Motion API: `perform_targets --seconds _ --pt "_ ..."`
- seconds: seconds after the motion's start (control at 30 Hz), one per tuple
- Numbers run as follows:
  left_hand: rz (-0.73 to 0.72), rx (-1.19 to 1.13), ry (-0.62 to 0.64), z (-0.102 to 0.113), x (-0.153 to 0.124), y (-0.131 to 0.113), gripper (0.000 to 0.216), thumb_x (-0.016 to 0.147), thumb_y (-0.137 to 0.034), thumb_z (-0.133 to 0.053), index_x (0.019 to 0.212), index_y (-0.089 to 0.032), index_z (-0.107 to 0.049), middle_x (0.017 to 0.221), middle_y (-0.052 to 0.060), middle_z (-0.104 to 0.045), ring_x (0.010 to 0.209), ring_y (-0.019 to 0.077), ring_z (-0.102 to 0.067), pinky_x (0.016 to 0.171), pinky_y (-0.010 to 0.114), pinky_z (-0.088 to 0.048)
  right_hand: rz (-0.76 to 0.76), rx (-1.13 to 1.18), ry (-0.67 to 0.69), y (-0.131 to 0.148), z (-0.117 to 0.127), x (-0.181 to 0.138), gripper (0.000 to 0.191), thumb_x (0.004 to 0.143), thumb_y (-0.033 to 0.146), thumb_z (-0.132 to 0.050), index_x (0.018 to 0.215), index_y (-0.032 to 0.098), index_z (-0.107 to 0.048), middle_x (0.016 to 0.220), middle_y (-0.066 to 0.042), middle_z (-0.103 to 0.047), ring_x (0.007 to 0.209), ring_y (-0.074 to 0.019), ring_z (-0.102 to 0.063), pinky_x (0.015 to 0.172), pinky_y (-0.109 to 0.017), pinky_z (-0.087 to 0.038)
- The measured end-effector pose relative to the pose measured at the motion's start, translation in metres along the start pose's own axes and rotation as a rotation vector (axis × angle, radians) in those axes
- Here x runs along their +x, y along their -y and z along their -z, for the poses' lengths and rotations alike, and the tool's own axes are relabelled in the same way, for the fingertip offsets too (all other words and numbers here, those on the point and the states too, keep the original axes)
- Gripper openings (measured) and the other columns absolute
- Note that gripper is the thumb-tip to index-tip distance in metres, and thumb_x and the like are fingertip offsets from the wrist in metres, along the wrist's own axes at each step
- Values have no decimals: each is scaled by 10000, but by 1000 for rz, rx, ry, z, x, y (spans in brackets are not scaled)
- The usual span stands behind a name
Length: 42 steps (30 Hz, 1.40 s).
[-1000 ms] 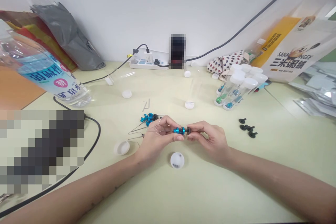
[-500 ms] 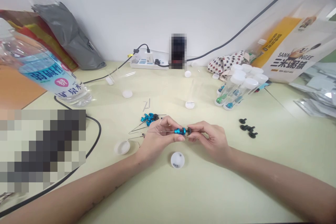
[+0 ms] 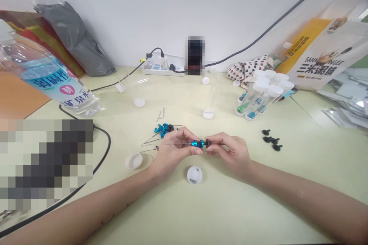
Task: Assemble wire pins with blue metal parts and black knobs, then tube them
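Over the tabletop [image 3: 218, 206], left hand [image 3: 172, 150] grips a pin [image 3: 178, 144], right hand [image 3: 230, 153] pinches its blue bead [image 3: 197, 143]; tubes [image 3: 258, 95] filled, loose beads [image 3: 161, 129] unthreaded, so midway-ish.

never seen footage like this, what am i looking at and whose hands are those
There is no machine here. A person works with bare hands, and the single camera sits on their head, looking forward and down, so both arms reach in from the bottom. The left hand and right hand together pinch a small blue part on a thin metal pin, just above a pale green table. On the table lie a white lid, loose blue parts, black parts, capped clear tubes and a water bottle.
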<state>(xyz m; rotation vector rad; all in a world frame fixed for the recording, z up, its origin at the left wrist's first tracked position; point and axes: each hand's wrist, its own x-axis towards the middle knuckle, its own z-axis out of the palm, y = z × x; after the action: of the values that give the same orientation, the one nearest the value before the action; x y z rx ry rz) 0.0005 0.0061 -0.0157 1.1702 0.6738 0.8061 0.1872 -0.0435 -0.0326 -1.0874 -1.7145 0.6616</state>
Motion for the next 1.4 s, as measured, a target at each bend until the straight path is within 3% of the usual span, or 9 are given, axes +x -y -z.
perform_targets --seconds 0.9,1.2,1.4 --pt "-6 17 -2 -1 0 -1 194 652 -114 -773 747 -142 -606 749 -1 -650 726 108 -586 676 201 -460 9 2 19 0 1 1 91 887 191 -562 968 183 -604 693 13 -652 555 -78 -612 541 -167 -507" --pt "37 -28 -94 4 2 3 199 687 -189 -765 800 -165 -602 799 -12 -631 766 103 -574 718 210 -451 -8 -30 24 -1 -1 4 267 873 173 -585 1135 210 -547 802 10 -666 723 -93 -634 689 -197 -517" --pt "63 -47 -24 4 2 2 197 681 -151 -759 780 -153 -588 788 0 -645 784 118 -582 739 225 -445 -13 -40 25 -4 -2 3 187 882 179 -567 1067 209 -573 899 -10 -676 772 -102 -652 701 -196 -531"
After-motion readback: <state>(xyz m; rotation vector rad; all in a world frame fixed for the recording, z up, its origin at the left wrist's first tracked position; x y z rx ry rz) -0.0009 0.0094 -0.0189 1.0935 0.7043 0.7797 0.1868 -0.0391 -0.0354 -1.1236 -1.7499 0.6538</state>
